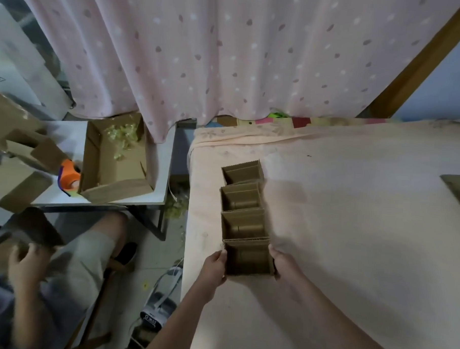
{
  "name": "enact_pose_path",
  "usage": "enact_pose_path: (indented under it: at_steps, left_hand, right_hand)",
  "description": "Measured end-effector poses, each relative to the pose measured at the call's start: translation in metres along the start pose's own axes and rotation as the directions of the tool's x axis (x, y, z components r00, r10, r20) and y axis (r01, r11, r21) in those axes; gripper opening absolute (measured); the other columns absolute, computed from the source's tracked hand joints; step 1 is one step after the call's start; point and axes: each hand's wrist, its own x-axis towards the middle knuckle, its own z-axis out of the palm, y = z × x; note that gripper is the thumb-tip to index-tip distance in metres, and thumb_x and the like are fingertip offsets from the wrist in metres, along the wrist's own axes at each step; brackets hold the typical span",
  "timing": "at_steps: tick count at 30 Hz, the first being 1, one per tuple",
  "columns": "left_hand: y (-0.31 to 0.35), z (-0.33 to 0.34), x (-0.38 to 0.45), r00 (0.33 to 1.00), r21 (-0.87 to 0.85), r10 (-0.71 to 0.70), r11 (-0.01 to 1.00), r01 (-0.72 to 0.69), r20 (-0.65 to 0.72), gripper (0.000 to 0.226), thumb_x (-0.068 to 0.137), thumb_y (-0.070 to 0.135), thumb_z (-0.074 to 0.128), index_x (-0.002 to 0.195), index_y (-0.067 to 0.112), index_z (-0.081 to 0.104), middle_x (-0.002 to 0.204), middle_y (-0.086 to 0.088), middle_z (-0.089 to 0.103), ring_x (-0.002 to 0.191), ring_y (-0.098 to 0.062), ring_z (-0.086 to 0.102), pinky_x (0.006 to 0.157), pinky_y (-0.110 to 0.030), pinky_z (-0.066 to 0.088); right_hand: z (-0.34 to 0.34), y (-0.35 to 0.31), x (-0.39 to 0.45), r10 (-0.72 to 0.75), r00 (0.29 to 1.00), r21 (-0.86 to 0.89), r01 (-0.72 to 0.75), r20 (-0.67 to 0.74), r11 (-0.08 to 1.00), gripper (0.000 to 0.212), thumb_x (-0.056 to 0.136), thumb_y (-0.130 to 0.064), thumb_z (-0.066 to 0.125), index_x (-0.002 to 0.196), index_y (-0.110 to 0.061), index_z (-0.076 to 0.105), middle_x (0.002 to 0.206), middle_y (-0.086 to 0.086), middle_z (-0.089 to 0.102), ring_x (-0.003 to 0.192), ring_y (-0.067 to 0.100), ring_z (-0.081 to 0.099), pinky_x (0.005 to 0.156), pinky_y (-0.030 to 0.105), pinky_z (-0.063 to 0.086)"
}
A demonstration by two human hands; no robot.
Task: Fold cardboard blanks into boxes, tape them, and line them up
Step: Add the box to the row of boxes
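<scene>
Four small open-topped brown cardboard boxes stand in one row on the peach-coloured bed sheet (353, 232): the farthest (242, 172), the second (240, 197), the third (243, 225) and the nearest (249, 258). Two hands flank the nearest box, the left hand (215, 266) and the right hand (284, 265). One larger shallow open brown cardboard carton (116, 166) sits on the white worktop (64, 196), beside one orange tape dispenser (69, 178). One further hand (24, 263), of a second person, appears at lower left.
</scene>
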Motion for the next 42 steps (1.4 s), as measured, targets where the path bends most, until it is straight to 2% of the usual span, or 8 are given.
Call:
enact_pose_path:
  at_steps: [4, 9, 15, 21, 25, 29, 33, 42]
  left_hand:
    - [0.000, 0.000, 0.012, 1.000, 0.010, 0.004, 1.000, -0.004, 0.013, 0.034, 0.107, 0.039, 0.035, 0.130, 0.018, 0.049, 0.119, 0.000, 0.056, 0.111, -0.021, 0.053, 0.089, -0.035, 0.048]
    - [0.000, 0.001, 0.016, 0.999, 0.083, 0.014, 0.996, -0.016, 0.030, 0.036, 0.108, 0.040, 0.028, 0.126, 0.019, 0.050, 0.119, 0.000, 0.057, 0.109, -0.019, 0.053, 0.090, -0.034, 0.048]
    - [-0.001, 0.008, 0.016, 0.999, 0.154, 0.033, 0.988, -0.028, -0.027, 0.047, 0.108, 0.041, 0.025, 0.137, 0.014, 0.050, 0.121, -0.002, 0.055, 0.117, -0.024, 0.052, 0.107, -0.047, 0.045]
    - [-0.002, 0.003, 0.008, 0.987, 0.302, 0.134, 0.948, -0.100, -0.094, 0.047, 0.107, 0.041, 0.033, 0.144, 0.016, 0.046, 0.139, -0.007, 0.055, 0.124, -0.029, 0.052, 0.108, -0.042, 0.043]
    - [0.010, -0.003, -0.004, 0.866, 0.674, 0.459, 0.706, -0.219, -0.199, 0.046, 0.106, 0.034, 0.035, 0.148, 0.014, 0.041, 0.145, -0.009, 0.052, 0.130, -0.028, 0.050, 0.109, -0.039, 0.042]
    - [0.046, 0.011, -0.021, 0.766, 0.914, 0.643, 0.293, -0.282, 0.030, 0.047, 0.106, 0.038, 0.027, 0.146, 0.018, 0.041, 0.149, -0.006, 0.046, 0.137, -0.027, 0.039, 0.116, -0.043, 0.033]
    - [0.072, 0.064, -0.034, 0.731, 0.936, 0.624, -0.004, -0.352, 0.278, 0.049, 0.105, 0.036, 0.027, 0.150, 0.016, 0.035, 0.153, -0.009, 0.039, 0.142, -0.029, 0.031, 0.120, -0.047, 0.023]
    - [0.082, 0.186, -0.073, 0.651, 0.847, 0.553, -0.237, -0.476, 0.521, 0.047, 0.106, 0.034, 0.029, 0.145, 0.010, 0.036, 0.148, -0.013, 0.041, 0.136, -0.032, 0.037, 0.114, -0.046, 0.030]
  right_hand:
    - [0.001, -0.008, -0.007, 0.003, 1.000, 0.011, -0.003, -0.012, 1.000, 0.098, 0.066, -0.088, 0.057, 0.140, -0.025, 0.055, 0.134, 0.000, 0.063, 0.123, 0.023, 0.059, 0.109, 0.047, 0.046]
    - [0.009, -0.033, -0.046, -0.049, 0.999, -0.148, 0.047, -0.009, 0.988, 0.066, 0.098, -0.063, 0.042, 0.145, -0.017, 0.050, 0.141, 0.004, 0.055, 0.132, 0.027, 0.050, 0.112, 0.047, 0.042]
    - [0.013, -0.035, -0.047, -0.052, 0.997, -0.154, 0.044, -0.049, 0.987, 0.064, 0.100, -0.059, 0.040, 0.143, -0.013, 0.051, 0.137, 0.007, 0.058, 0.127, 0.028, 0.053, 0.110, 0.047, 0.043]
    - [0.011, -0.046, -0.063, -0.170, 0.980, -0.263, 0.138, -0.101, 0.955, 0.054, 0.104, -0.047, 0.043, 0.124, -0.001, 0.064, 0.128, 0.018, 0.065, 0.113, 0.031, 0.062, 0.100, 0.041, 0.048]
    - [-0.004, -0.059, -0.086, -0.395, 0.914, -0.550, 0.283, -0.094, 0.786, 0.053, 0.106, -0.040, 0.041, 0.149, -0.009, 0.044, 0.153, 0.010, 0.045, 0.137, 0.029, 0.045, 0.108, 0.032, 0.037]
    - [-0.032, -0.073, -0.112, -0.585, 0.811, -0.836, 0.318, -0.005, 0.448, 0.056, 0.107, -0.038, 0.035, 0.155, -0.010, 0.029, 0.161, 0.011, 0.029, 0.146, 0.031, 0.032, 0.118, 0.041, 0.030]
    - [-0.060, -0.078, -0.144, -0.651, 0.759, -0.938, 0.210, -0.023, 0.277, 0.053, 0.107, -0.039, 0.034, 0.151, -0.009, 0.033, 0.157, 0.012, 0.034, 0.139, 0.033, 0.038, 0.111, 0.042, 0.035]
    - [-0.147, -0.058, -0.191, -0.654, 0.729, -0.958, -0.007, -0.201, 0.287, 0.048, 0.104, -0.043, 0.038, 0.137, -0.010, 0.049, 0.139, 0.010, 0.051, 0.131, 0.029, 0.047, 0.110, 0.041, 0.033]
